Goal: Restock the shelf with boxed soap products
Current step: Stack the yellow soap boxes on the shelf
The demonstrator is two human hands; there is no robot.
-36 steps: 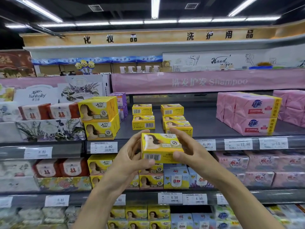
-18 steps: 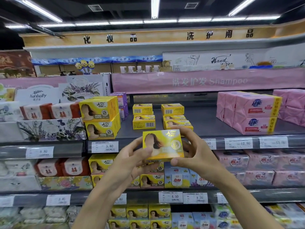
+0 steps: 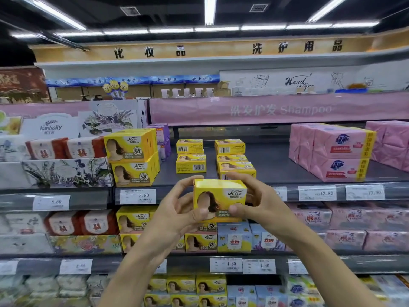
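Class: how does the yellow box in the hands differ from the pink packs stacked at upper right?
The yellow box is held off the shelf; the pink packs sit stacked on it. The yellow box shows a portrait; the pink packs blue lettering. Both are rectangular.

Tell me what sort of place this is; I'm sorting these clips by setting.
Most likely a supermarket's personal-care aisle: price tags line the shelf, a pink Shampoo banner hangs above, and the left hand and right hand hold a yellow soap box.
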